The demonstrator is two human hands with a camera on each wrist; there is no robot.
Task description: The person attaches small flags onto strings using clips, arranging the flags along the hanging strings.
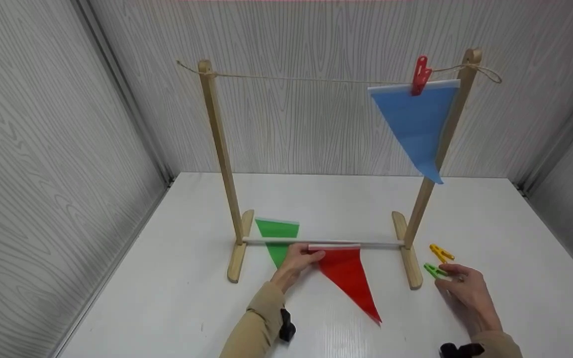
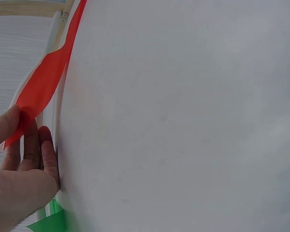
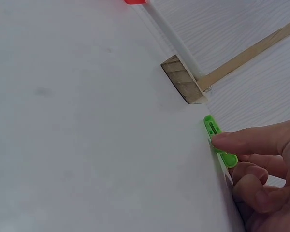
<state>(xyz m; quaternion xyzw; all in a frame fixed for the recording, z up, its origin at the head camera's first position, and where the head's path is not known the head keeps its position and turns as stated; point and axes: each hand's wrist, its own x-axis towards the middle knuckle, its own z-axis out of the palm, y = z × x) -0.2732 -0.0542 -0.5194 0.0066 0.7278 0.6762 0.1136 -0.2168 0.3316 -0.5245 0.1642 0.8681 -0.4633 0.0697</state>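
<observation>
My left hand [image 1: 296, 261] pinches the upper left corner of a red triangular flag [image 1: 346, 273], which has a white top edge and trails over the white table. The left wrist view shows the red cloth [image 2: 46, 79] between thumb and fingers. My right hand [image 1: 468, 293] holds a green clothespin [image 1: 434, 271] low at the table, its fingertips at one end of the pin; the right wrist view shows the same clothespin [image 3: 214, 130] against a digit. Just behind lies a yellow clothespin [image 1: 440, 252]. A green flag [image 1: 276, 229] lies partly under the rod, beside my left hand.
A wooden stand has a left post [image 1: 222, 149], a right post [image 1: 421, 214] and a low white rod [image 1: 381, 243]. A string [image 1: 286, 78] joins the post tops. From it hangs a blue flag [image 1: 416, 119], clipped by a red clothespin [image 1: 421, 77]. Grey panels [image 1: 291, 129] enclose the table.
</observation>
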